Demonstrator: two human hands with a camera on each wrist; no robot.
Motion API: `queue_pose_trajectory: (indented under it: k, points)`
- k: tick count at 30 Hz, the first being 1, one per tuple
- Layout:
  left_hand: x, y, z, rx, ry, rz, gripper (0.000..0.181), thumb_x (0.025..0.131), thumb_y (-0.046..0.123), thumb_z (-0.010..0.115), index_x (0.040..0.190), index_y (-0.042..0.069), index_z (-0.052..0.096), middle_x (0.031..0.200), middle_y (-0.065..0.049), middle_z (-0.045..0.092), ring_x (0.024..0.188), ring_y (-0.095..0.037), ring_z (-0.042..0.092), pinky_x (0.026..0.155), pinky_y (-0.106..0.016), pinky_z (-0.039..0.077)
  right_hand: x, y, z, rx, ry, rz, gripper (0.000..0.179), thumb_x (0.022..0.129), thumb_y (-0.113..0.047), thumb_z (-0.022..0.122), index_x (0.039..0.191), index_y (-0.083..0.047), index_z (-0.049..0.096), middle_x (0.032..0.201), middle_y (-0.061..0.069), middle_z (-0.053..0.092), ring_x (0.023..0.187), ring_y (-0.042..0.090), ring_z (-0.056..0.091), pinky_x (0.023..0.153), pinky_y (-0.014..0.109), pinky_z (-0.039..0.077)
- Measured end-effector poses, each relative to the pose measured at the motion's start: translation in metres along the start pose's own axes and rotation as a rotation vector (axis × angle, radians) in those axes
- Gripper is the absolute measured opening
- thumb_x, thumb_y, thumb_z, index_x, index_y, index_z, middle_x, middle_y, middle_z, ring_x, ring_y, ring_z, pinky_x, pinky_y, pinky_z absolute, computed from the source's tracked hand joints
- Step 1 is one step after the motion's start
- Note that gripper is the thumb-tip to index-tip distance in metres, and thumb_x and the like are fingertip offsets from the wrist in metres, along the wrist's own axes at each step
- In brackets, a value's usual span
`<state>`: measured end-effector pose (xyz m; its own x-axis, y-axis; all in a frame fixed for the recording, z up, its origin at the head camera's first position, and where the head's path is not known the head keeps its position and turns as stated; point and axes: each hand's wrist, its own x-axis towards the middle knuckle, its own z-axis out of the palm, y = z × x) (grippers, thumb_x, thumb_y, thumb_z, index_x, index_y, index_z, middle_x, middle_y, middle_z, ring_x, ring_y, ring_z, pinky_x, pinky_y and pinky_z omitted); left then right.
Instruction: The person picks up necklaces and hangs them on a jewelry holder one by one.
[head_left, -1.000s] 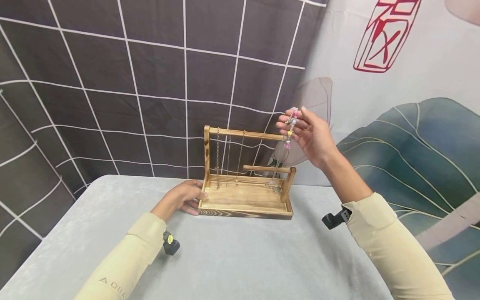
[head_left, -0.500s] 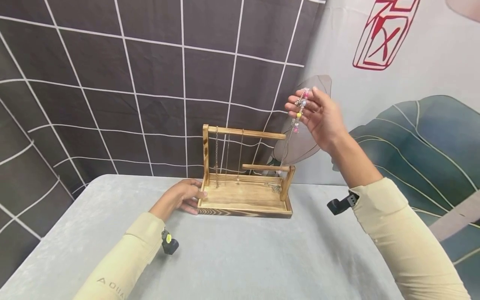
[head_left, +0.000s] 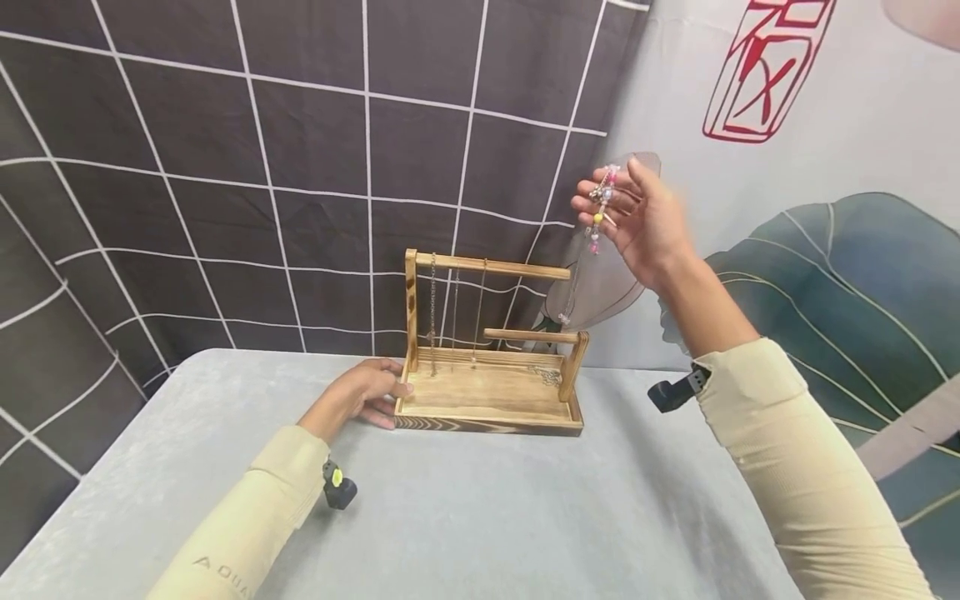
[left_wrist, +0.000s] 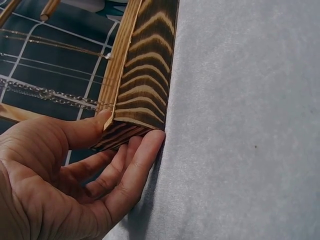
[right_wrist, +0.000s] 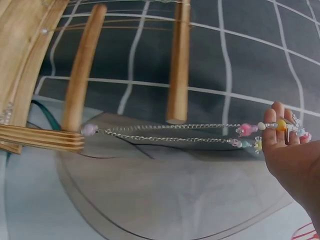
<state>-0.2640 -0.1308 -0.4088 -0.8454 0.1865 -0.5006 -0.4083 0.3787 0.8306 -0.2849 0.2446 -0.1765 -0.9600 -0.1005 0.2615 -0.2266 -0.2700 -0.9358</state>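
Note:
My left hand (head_left: 367, 392) grips the left end of a wooden jewelry stand (head_left: 487, 423), thumb over the tray rim and fingers against the outer side, as the left wrist view shows. Raised above the stand's right side, my right hand (head_left: 648, 221) carries a beaded chain necklace (head_left: 597, 218) looped over its extended fingers, thumb apart. Pink, yellow and pale beads lie across the fingers. In the right wrist view, two silver chain strands (right_wrist: 175, 140) run down to a pale lilac bead (right_wrist: 90, 130), which overlaps the short bar's post there.
From the upper bar (head_left: 495, 266) hang several thin necklaces (head_left: 432, 317). A shorter bar (head_left: 528, 335) stands lower right, its left end free. A small silver chain (head_left: 547, 375) lies in the tray. Grey cloth covers the table (head_left: 480, 517); a dark grid curtain (head_left: 300, 208) hangs behind.
My right hand has risen and shifted right with the necklace, and the lower bead has lifted from in front of the tray to above the short bar. My left hand keeps its place.

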Motion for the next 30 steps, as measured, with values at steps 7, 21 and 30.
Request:
queue_pose_trajectory:
  k: [7,21,30]
  points:
    - [0.000,-0.001,0.003,0.004,0.001,0.003,0.068,0.111,0.010,0.069,0.170,0.000,0.035,0.115,-0.024,0.074,0.102,-0.036,0.081,0.078,-0.044,0.078,-0.003,0.023,-0.011,0.028,-0.040,0.110,0.053,0.122,-0.047,0.043,0.142,0.000,0.056,0.129,0.012,0.078,0.111,0.021,0.082,0.098,0.029,0.073]
    - [0.001,-0.002,0.004,-0.007,0.001,0.005,0.068,0.111,0.011,0.069,0.170,0.001,0.036,0.115,-0.025,0.075,0.103,-0.037,0.081,0.078,-0.045,0.078,-0.011,0.062,-0.009,-0.030,-0.116,0.220,0.059,0.124,-0.047,0.032,0.151,0.003,0.046,0.122,0.009,0.080,0.109,0.018,0.084,0.101,0.029,0.072]
    - [-0.001,-0.002,0.004,-0.001,0.002,0.003,0.067,0.112,0.012,0.068,0.169,0.001,0.036,0.119,-0.027,0.075,0.106,-0.039,0.081,0.079,-0.045,0.078,-0.019,0.080,0.002,-0.074,-0.146,0.225,0.064,0.124,-0.046,0.031,0.156,0.007,0.044,0.121,0.005,0.080,0.110,0.016,0.083,0.104,0.027,0.071]
